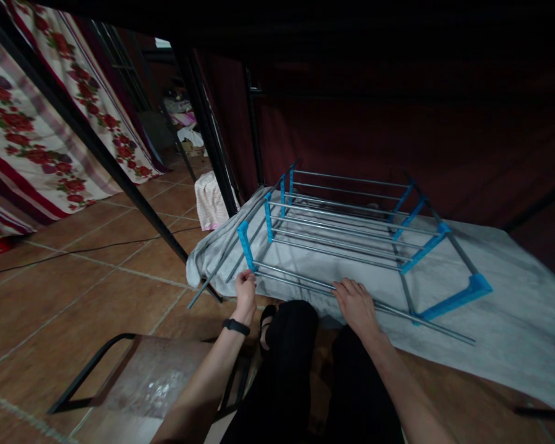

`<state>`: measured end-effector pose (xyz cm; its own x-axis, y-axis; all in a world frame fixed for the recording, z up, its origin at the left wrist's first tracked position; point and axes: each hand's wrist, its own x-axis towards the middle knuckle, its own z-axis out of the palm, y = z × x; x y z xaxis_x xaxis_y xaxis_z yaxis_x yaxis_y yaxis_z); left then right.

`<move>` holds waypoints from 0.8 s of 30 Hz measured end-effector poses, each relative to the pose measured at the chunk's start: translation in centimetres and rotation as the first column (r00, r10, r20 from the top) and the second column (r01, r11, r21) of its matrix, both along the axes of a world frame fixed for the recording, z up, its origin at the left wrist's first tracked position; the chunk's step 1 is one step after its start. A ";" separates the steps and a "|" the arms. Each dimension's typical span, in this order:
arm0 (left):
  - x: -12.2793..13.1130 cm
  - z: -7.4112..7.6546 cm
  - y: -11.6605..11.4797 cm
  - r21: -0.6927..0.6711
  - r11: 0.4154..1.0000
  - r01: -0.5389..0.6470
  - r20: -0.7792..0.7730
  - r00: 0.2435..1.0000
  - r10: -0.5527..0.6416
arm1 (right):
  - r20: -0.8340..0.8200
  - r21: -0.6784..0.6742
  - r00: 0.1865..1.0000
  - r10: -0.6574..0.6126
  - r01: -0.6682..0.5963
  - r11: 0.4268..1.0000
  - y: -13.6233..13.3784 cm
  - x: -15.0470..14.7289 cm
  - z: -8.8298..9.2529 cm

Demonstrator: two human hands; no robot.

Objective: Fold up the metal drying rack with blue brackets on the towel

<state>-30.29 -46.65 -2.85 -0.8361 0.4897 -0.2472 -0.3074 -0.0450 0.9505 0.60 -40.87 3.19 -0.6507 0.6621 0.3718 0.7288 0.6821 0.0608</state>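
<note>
A partly assembled rack of metal rods and blue plastic brackets lies on a grey sheet. My right hand is closed around a loose-looking metal rod along the rack's near side. The rod's right end sticks out past the near right bracket. At the rod's left end, my left hand is closed in a pinch, right beside the foot of the near left blue bracket. Its fingertips partly hide where rod and bracket meet. A dark band circles my left wrist.
The grey-sheeted bed sits inside a dark metal frame. A folding chair stands at lower left on the tiled floor. A black cable crosses the tiles. A flowered curtain hangs at left.
</note>
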 end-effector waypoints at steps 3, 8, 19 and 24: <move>-1.6 0.0 0.2 -0.006 0.996 -0.089 -0.141 0.986 0.087 | -0.005 -0.013 1.000 0.016 -0.017 1.000 0.0 0.1 -0.3; -2.8 0.0 1.2 -0.019 0.999 0.034 -0.325 0.945 -0.038 | -0.021 -0.011 1.000 0.013 -0.013 1.000 -0.2 0.3 -0.9; -2.6 0.2 1.2 -0.089 0.983 0.158 -0.435 0.882 -0.181 | -0.083 -0.091 0.996 -0.017 0.009 0.996 0.5 -0.2 -1.5; 0.0 2.6 -0.3 -0.058 0.991 -0.123 -0.714 0.699 0.046 | -0.055 -0.173 0.997 -0.056 0.046 0.984 0.6 -1.1 -0.8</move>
